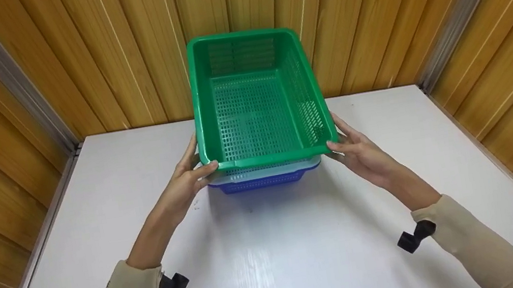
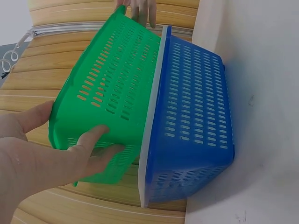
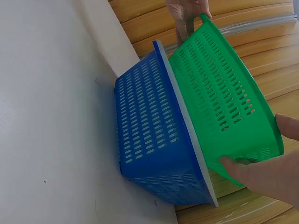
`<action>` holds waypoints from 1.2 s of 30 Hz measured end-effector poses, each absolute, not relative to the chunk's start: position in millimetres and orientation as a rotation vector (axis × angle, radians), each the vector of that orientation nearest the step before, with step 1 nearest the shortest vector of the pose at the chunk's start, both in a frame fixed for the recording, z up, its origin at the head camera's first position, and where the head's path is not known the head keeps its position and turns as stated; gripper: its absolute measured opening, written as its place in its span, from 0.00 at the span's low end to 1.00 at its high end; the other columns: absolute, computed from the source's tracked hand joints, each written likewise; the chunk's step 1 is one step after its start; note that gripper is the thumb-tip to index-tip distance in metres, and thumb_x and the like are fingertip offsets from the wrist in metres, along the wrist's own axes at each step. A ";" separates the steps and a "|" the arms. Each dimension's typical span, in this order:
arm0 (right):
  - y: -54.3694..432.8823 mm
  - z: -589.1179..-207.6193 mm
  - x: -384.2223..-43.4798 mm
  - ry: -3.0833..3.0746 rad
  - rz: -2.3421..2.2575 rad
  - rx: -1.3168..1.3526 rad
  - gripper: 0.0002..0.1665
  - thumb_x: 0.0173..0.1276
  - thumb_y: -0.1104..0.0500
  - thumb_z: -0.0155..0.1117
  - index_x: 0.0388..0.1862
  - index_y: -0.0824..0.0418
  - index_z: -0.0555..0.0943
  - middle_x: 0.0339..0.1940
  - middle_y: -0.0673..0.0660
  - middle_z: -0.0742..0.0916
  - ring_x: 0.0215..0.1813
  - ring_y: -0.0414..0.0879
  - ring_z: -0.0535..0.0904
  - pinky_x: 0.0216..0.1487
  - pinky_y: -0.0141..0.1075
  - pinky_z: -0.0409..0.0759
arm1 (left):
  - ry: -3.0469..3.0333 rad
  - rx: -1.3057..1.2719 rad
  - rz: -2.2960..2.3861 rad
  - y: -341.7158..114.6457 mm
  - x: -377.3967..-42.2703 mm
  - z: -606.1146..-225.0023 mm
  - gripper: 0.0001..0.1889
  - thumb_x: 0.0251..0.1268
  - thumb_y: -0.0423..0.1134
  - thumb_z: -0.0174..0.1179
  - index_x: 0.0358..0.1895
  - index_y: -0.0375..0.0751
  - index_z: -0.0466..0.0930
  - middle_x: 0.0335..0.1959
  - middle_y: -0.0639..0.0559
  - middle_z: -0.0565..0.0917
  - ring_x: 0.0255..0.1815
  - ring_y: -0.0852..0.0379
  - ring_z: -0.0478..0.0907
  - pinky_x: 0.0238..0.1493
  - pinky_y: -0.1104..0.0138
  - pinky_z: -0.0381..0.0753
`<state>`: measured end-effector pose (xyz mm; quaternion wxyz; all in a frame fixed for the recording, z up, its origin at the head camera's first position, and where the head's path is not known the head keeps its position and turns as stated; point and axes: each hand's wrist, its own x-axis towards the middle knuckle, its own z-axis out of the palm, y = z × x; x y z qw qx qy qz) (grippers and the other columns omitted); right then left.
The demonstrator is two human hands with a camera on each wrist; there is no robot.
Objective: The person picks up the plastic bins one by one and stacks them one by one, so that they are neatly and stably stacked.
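Observation:
Both hands grip a green plastic basket (image 1: 259, 160) with slotted walls, tilted with its near end raised. My left hand (image 1: 185, 178) holds its near left corner, thumb over the rim and fingers against the outer wall. At the near right corner, my right hand (image 1: 358, 153) grips it the same way. Beneath it a blue basket (image 2: 196, 102) stands upright on the table, and a pale, whitish rim (image 3: 187, 119) lies along the blue one's top edge. In both wrist views the green basket's lower part sits at that pale rim; the blue basket's inside is hidden.
The white table (image 1: 254, 257) extends around the baskets. Wood-patterned panels (image 1: 129, 56) wall it in at the back and both sides, with grey metal strips (image 1: 466, 2) at the corners. Black wrist mounts (image 1: 173, 283) hang at both sleeves.

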<state>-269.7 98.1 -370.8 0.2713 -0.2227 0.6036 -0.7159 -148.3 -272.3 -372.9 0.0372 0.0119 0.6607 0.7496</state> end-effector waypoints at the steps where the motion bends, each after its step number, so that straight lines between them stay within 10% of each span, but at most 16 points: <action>1: 97.6 -372.1 -270.6 1.648 -1.910 -0.601 0.50 0.79 0.64 0.55 0.86 0.43 0.40 0.87 0.56 0.53 0.87 0.53 0.47 0.86 0.54 0.43 | 2.033 0.029 2.294 -272.9 -148.6 -373.7 0.46 0.77 0.37 0.56 0.84 0.66 0.33 0.85 0.42 0.45 0.83 0.42 0.57 0.81 0.49 0.60; 19: 88.0 -391.7 -287.6 1.745 -1.804 -0.538 0.49 0.80 0.62 0.53 0.86 0.48 0.37 0.88 0.53 0.41 0.87 0.50 0.29 0.86 0.52 0.31 | 2.057 -0.093 2.236 -280.7 -161.1 -383.0 0.46 0.75 0.40 0.58 0.84 0.64 0.37 0.84 0.39 0.47 0.83 0.40 0.55 0.81 0.46 0.59; 36: 87.5 -414.1 -284.2 1.579 -1.857 -0.474 0.48 0.81 0.63 0.53 0.86 0.45 0.37 0.87 0.58 0.41 0.87 0.60 0.41 0.82 0.63 0.51 | 2.307 -0.088 1.949 -293.9 -173.7 -396.0 0.44 0.72 0.45 0.60 0.84 0.51 0.45 0.79 0.37 0.59 0.79 0.37 0.57 0.80 0.35 0.48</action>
